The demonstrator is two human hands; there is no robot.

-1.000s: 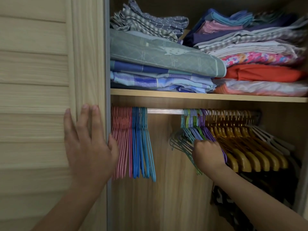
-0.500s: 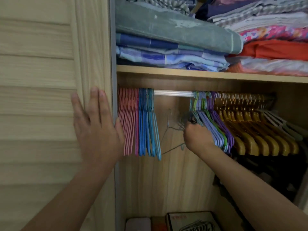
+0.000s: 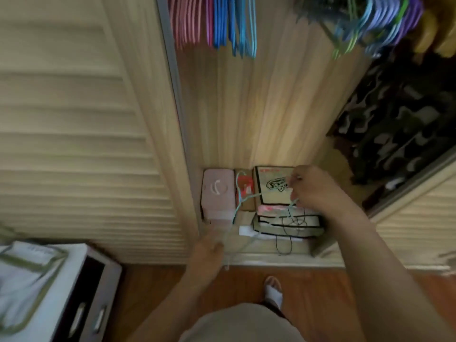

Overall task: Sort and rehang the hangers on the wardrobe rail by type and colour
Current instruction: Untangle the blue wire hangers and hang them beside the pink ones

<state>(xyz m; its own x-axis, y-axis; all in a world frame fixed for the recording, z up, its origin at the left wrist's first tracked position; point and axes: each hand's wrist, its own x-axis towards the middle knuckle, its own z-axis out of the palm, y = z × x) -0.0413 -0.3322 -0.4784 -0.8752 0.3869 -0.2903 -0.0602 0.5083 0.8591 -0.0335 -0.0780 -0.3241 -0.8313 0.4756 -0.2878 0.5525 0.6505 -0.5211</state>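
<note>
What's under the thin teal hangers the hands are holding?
Beneath the teal wire hangers, on the wardrobe floor: a pink case, a red packet and printed boxes. The right hand hides the boxes' right edge.

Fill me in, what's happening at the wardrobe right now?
A person is sorting hangers. Both hands hold thin teal wire hangers low in front of the open wardrobe: the left hand grips one end, the right hand pinches the other. Pink hangers and blue hangers hang grouped above.
</note>
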